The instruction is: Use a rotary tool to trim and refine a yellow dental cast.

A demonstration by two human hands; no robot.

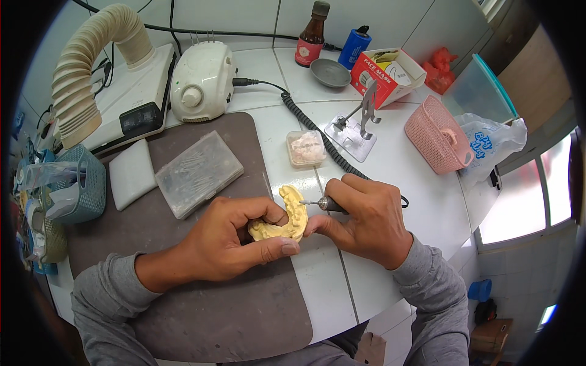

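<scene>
A yellow plaster dental model (295, 215), curved like a horseshoe with tooth shapes along it, is gripped by my left hand (235, 238), thumb on the near side and fingers tucked inside the arch. My right hand (366, 216) closes round a dark rotary handpiece (330, 204). The handpiece's thin metal bit points left and meets or nearly meets the model's outer right side; I cannot tell if they touch. My right thumb rests close against the model's edge. A black coiled cord (323, 140) runs behind my right hand toward a white control box (203, 79).
On the brown mat (244, 317) lie a clear box of burs (200, 174) and a white pad (132, 175). Beyond stand a small tub (306, 148), a metal handpiece stand (353, 137), a grey dish (330, 73), a brown bottle (312, 36) and a pink basket (434, 137). A ribbed hose (76, 85) arches at left.
</scene>
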